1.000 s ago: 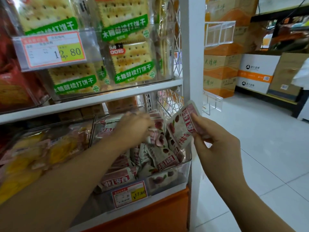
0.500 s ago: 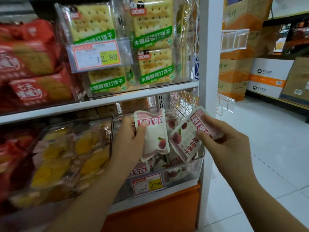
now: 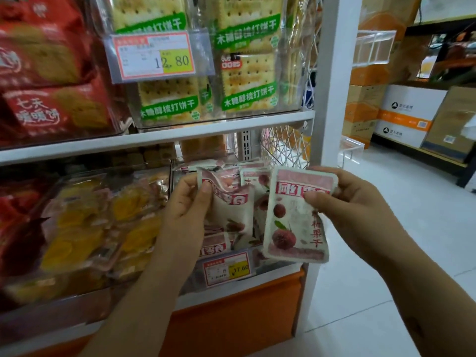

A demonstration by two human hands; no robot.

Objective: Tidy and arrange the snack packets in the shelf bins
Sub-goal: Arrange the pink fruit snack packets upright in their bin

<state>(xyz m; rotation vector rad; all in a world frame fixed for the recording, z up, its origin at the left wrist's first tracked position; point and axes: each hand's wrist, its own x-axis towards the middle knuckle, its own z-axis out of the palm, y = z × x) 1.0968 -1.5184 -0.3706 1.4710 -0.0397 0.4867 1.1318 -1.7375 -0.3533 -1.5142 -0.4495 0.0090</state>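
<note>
1. The right hand (image 3: 353, 210) pinches a white-and-pink dried-fruit packet (image 3: 296, 222) near its top edge, thumb on the front and fingers curled behind. The packet hangs upright in front of the right end of the clear bin (image 3: 260, 269).
2. The left hand (image 3: 188, 202) pinches a second packet (image 3: 231, 210) of the same kind at its crumpled upper left corner, holding it over the bin, just beside the first.
3. The clear bin, on the lower shelf, holds more such packets in a loose heap; a price tag (image 3: 226, 269) reading 17.60 sits on its front wall.
4. The neighbouring bin (image 3: 77, 282) to the left holds yellow snack packets (image 3: 77, 228).
5. On the upper shelf (image 3: 180, 137), green-labelled cracker packets (image 3: 247, 73) stand beside a 12.80 tag (image 3: 154, 56), with red biscuit packets (image 3: 46, 73) to their left.
6. Cardboard cartons (image 3: 412, 117) are stacked at far right.
</note>
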